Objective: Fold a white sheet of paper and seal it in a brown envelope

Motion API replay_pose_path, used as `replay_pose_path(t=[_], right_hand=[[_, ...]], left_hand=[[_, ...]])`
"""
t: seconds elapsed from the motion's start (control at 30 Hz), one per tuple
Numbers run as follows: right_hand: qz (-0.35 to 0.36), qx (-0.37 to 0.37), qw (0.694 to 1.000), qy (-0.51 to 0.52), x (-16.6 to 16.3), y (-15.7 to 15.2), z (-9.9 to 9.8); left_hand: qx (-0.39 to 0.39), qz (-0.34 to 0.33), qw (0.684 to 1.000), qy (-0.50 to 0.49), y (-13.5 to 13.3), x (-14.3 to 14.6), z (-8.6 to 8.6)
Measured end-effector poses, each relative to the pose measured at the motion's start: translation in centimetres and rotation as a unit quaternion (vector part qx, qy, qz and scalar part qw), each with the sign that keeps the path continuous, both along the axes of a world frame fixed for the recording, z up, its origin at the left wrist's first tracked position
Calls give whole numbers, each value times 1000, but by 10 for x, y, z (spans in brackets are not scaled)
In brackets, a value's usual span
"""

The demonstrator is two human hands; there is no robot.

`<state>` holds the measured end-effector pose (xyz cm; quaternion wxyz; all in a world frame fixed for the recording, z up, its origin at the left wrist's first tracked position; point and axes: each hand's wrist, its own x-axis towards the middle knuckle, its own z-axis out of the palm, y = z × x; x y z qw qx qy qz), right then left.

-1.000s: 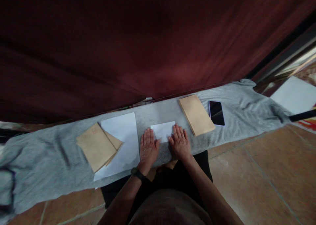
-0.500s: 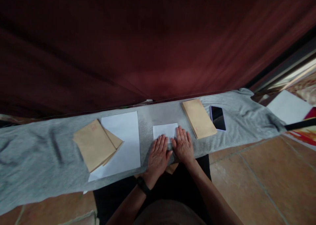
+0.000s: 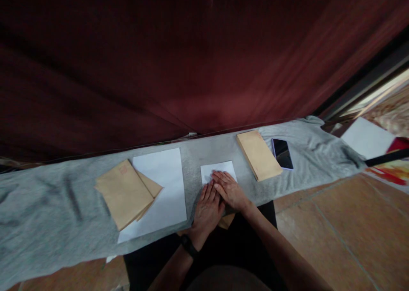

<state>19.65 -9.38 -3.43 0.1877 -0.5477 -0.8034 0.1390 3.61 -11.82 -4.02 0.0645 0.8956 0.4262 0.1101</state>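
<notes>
A small folded white paper (image 3: 217,168) lies on the grey cloth (image 3: 194,154) in front of me. Both hands rest flat on its near part, hiding its lower edge. My left hand (image 3: 208,208) has its fingers stretched out over the paper's near left side. Across the middle of the paper, my right hand (image 3: 231,191) lies with its fingers extended to the left, partly touching or overlapping the left fingertips. Left of them are larger white sheets (image 3: 171,188), partly under several brown envelopes (image 3: 128,193). To the right sits a stack of brown envelopes (image 3: 259,157).
A phone (image 3: 282,154) lies beyond the right envelope stack. The cloth covers a long narrow bench, with a dark red curtain (image 3: 204,69) along its far side. A white sheet (image 3: 367,137) is at the far right. Tiled floor (image 3: 335,214) shows below.
My right hand has slid left over the paper, its fingers now pointing left and meeting the left hand. The left hand stays about in place. The view has shifted slightly.
</notes>
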Motion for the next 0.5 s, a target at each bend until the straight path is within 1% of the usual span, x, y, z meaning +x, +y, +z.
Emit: replay_pose_path(t=[0.17, 0.3, 0.5], right_hand=[[-62, 26, 996, -52, 4, 16, -12], [-124, 36, 988, -80, 9, 25, -22], [-199, 70, 973, -92, 20, 20, -28]], left_hand=[[3, 6, 1000, -13, 1, 1, 4], [8, 3, 1000, -8, 1, 0, 3], [16, -3, 1000, 2, 0, -1, 0]])
